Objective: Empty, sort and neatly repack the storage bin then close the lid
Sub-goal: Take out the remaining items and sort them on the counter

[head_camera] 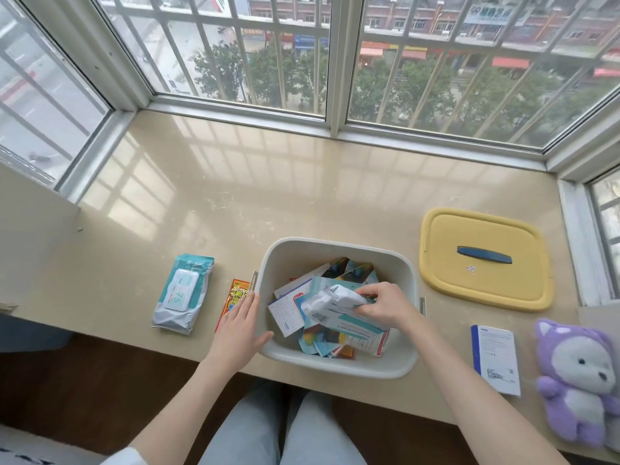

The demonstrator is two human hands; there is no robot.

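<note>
A crumpled white packet [332, 298] is pinched by the right hand [382, 307] inside the storage bin [339, 365]. The bin's left wall is touched by the left hand [240, 325], fingers held flat and together. The yellow lid [483, 229] lies well apart, beyond the right fingers.

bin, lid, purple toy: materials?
Bin: likely rigid plastic, matte off-white, smooth rounded moulded rim. Lid: likely plastic too, matte yellow, with a dark blue handle. Purple toy: plush fabric, fuzzy nap, soft stuffed shape.
</note>
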